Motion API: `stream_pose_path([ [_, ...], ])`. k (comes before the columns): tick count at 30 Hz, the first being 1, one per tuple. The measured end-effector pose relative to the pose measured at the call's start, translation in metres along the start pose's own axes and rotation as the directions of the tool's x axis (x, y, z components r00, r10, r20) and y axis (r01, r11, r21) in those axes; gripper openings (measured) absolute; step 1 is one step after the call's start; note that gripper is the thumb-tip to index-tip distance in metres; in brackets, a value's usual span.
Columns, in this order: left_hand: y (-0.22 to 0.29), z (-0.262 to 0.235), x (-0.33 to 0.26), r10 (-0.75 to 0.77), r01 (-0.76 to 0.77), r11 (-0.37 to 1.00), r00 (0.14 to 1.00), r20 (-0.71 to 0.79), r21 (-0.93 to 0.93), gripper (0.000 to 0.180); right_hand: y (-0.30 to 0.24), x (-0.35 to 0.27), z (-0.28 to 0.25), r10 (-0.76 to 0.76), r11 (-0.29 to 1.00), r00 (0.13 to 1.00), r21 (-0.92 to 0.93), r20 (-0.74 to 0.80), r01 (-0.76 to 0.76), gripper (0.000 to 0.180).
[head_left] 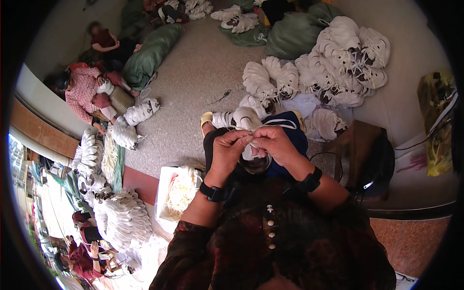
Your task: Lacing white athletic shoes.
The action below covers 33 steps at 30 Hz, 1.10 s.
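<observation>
- Grey speckled floor [193,87] carries the stock: it is the open surface between the seated workers, so goods lie within reach of each.
- Green sacks [150,55] lie far left and far centre, apparently bulk containers.
- Heap of white shoes [345,60] sits far right, piled loosely; a second stack of white shoes [121,220] lies near left.
- Person in a pink patterned top [82,94] sits far left, with shoes beside.
- White tray of laces [181,191] rests just left of the lap, close to the left arm.
- White shoe [246,121] rests on the lap, at centre, raised toward the eyes.
- Left hand [227,152] and right hand [275,145] meet over it, each grip pinched together on a white lace [252,139], presumably for fine threading.
</observation>
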<state>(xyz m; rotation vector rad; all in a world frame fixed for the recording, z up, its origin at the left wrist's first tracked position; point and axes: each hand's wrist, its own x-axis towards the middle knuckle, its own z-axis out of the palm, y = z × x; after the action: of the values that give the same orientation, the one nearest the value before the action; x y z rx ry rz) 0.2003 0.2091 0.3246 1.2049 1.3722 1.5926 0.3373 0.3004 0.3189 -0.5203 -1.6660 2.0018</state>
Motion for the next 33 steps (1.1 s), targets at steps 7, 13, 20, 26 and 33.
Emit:
stream_pose_path([
  [7,-0.004,0.002,-0.002,0.092,-0.092,0.996,0.996,0.02,-0.007,0.02,-0.002,0.0,0.004,0.032,0.994,0.999,0.105,-0.013,-0.03,0.009],
  [13,-0.003,0.003,-0.004,0.037,-0.033,0.997,0.998,0.056,-0.071,0.022,0.001,-0.002,0.003,0.045,0.979,0.999,0.199,-0.003,-0.043,0.01],
  [20,-0.012,-0.001,-0.006,0.078,-0.063,0.99,0.99,0.119,-0.125,0.021,0.002,-0.004,0.001,0.123,0.979,0.99,0.156,0.067,-0.132,0.013],
  [26,-0.025,-0.005,-0.004,0.163,-0.164,0.986,0.982,0.091,0.005,0.021,0.018,0.002,-0.008,0.072,0.997,0.995,0.002,0.067,-0.073,0.013],
  [33,-0.092,-0.013,0.001,0.167,-0.387,0.365,0.922,0.349,0.847,0.029,-0.088,0.035,-0.011,-0.336,0.937,0.925,0.033,-0.178,0.347,0.019],
])
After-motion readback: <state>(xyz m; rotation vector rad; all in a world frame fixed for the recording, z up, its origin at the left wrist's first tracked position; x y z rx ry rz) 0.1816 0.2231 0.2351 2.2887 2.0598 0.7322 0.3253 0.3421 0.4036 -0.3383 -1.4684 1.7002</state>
